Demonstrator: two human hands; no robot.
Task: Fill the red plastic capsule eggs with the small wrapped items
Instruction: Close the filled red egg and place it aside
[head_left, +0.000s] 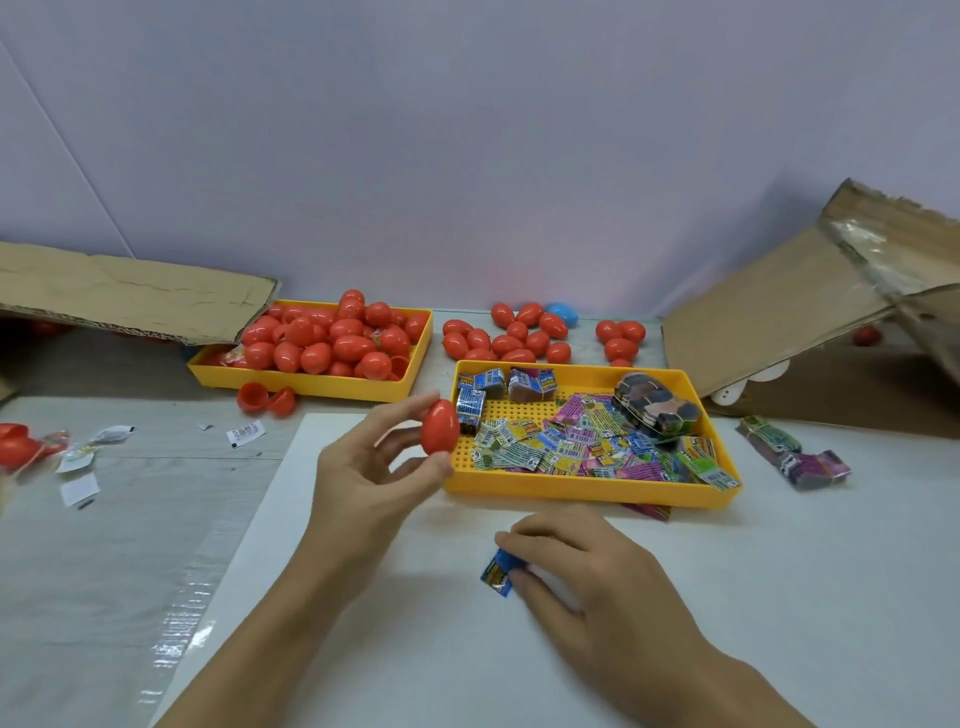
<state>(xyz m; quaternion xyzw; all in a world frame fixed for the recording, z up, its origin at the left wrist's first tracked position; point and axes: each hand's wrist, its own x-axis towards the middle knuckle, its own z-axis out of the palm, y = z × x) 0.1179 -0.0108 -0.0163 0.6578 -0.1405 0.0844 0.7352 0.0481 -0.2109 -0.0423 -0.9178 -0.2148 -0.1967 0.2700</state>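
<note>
Left hand (363, 470) pinches a closed red capsule egg (440, 427) mid-frame, just left of the yellow tray of wrapped items (587, 486). Right hand (587, 566), lower center on the table (779, 571), has its fingers curled round a blue wrapped packet (497, 571). More red eggs fill the yellow tray (311, 387) at upper left.
</note>
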